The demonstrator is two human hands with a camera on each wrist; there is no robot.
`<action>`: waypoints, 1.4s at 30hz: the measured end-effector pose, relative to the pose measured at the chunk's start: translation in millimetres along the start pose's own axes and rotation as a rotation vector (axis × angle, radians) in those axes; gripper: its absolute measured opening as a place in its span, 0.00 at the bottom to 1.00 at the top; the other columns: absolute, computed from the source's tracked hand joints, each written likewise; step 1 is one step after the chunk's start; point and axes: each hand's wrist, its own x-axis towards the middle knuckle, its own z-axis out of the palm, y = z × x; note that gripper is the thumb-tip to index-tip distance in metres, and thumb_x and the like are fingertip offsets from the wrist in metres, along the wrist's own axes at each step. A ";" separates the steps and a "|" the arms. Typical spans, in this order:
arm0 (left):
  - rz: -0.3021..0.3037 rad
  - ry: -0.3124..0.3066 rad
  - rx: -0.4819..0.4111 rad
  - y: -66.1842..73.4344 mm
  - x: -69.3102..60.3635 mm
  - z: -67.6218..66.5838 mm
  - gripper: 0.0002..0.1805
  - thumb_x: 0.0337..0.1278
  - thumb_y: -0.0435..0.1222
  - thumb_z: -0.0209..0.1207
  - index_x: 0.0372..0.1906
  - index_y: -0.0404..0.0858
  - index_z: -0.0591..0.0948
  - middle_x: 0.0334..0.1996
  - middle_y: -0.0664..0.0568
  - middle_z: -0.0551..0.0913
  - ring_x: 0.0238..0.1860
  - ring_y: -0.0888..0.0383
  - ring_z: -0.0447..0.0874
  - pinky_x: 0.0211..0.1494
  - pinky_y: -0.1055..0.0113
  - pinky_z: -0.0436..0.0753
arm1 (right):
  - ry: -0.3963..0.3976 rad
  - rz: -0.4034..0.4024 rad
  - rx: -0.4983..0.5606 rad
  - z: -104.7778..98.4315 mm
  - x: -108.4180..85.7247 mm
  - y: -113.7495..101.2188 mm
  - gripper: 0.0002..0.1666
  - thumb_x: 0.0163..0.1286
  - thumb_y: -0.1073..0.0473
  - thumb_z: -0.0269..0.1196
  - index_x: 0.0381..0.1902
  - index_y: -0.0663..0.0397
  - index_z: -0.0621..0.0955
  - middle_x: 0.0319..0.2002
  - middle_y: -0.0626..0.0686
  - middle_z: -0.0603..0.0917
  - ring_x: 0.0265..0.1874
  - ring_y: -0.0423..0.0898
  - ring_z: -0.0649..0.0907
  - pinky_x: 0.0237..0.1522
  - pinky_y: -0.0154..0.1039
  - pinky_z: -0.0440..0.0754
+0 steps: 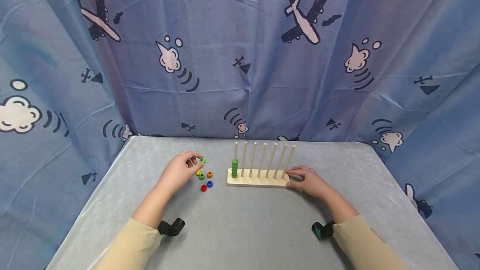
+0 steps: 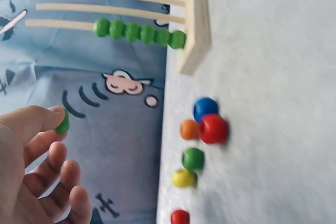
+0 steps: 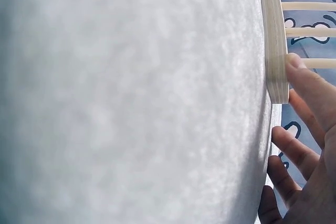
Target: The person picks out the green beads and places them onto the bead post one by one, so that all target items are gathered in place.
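Observation:
My left hand (image 1: pixel 181 171) pinches a green bead (image 2: pixel 62 123) between thumb and forefinger, above the table left of the wooden peg rack (image 1: pixel 258 182). Its other fingers are loosely bent. On the rack's leftmost peg sits a stack of several green beads (image 1: pixel 234 168); the other pegs are bare. My right hand (image 1: pixel 309 181) holds the rack's right end, thumb at the front edge and forefinger behind. Loose on the table below the left hand lie a blue bead (image 1: pixel 210 184), a red bead (image 1: pixel 203 188), an orange bead (image 1: pixel 209 174), a green bead (image 1: pixel 201 176) and a yellow bead (image 1: pixel 198 173).
A pale cloth covers the table (image 1: pixel 240 228). Behind it and at both sides hangs a blue curtain (image 1: pixel 210 53) printed with planes and clouds. Another red bead (image 2: pixel 180 217) shows at the bottom of the left wrist view. Each wrist carries a black camera mount (image 1: pixel 171 227).

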 end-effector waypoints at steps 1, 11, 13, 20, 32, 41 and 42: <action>0.004 0.002 -0.003 3.1 1.5 0.4 0.12 0.62 0.42 0.65 0.49 0.45 0.85 0.35 0.56 0.77 0.38 0.57 0.76 0.40 0.61 0.75 | -0.001 0.002 0.001 0.1 -0.1 -0.2 0.35 0.63 0.43 0.70 0.62 0.55 0.80 0.65 0.66 0.71 0.65 0.69 0.65 0.62 0.67 0.62; 0.056 0.034 -0.037 37.1 20.4 5.3 0.12 0.64 0.45 0.64 0.49 0.48 0.85 0.35 0.57 0.77 0.39 0.58 0.77 0.41 0.59 0.76 | -0.011 0.012 -0.003 0.2 -0.6 -3.4 0.35 0.63 0.43 0.69 0.63 0.55 0.79 0.66 0.67 0.70 0.66 0.70 0.63 0.63 0.68 0.62; 0.076 0.037 -0.050 46.4 24.8 5.9 0.11 0.64 0.45 0.64 0.49 0.48 0.85 0.34 0.57 0.77 0.39 0.58 0.76 0.41 0.59 0.76 | -0.010 0.008 -0.001 -0.4 -1.1 -3.5 0.35 0.64 0.43 0.69 0.63 0.56 0.79 0.66 0.67 0.70 0.66 0.70 0.64 0.63 0.68 0.62; 0.146 0.048 -0.101 77.2 34.7 6.3 0.11 0.64 0.46 0.64 0.48 0.49 0.85 0.34 0.58 0.77 0.39 0.59 0.77 0.41 0.59 0.77 | -0.010 0.005 0.006 -2.1 -1.7 -4.4 0.34 0.65 0.43 0.68 0.64 0.55 0.79 0.67 0.67 0.69 0.67 0.71 0.62 0.63 0.68 0.61; 0.154 0.018 -0.111 93.9 36.5 10.0 0.11 0.65 0.45 0.64 0.49 0.49 0.84 0.35 0.58 0.77 0.39 0.60 0.76 0.40 0.60 0.77 | -0.009 0.004 0.006 -0.7 -1.7 -2.9 0.34 0.64 0.44 0.69 0.63 0.56 0.79 0.66 0.67 0.70 0.66 0.70 0.64 0.62 0.67 0.62; 0.140 0.015 -0.098 95.9 37.1 12.5 0.11 0.65 0.44 0.64 0.49 0.49 0.84 0.35 0.59 0.77 0.38 0.60 0.76 0.40 0.60 0.77 | -0.011 0.001 0.005 -1.0 -1.7 -2.4 0.34 0.64 0.43 0.69 0.63 0.56 0.79 0.66 0.67 0.70 0.65 0.70 0.64 0.62 0.67 0.63; 0.138 0.014 -0.096 96.1 37.3 12.5 0.11 0.65 0.44 0.63 0.49 0.49 0.84 0.35 0.58 0.77 0.38 0.60 0.76 0.40 0.60 0.77 | -0.012 0.001 0.005 -1.0 -1.7 -2.4 0.34 0.64 0.43 0.69 0.63 0.55 0.79 0.66 0.67 0.70 0.65 0.70 0.64 0.62 0.67 0.63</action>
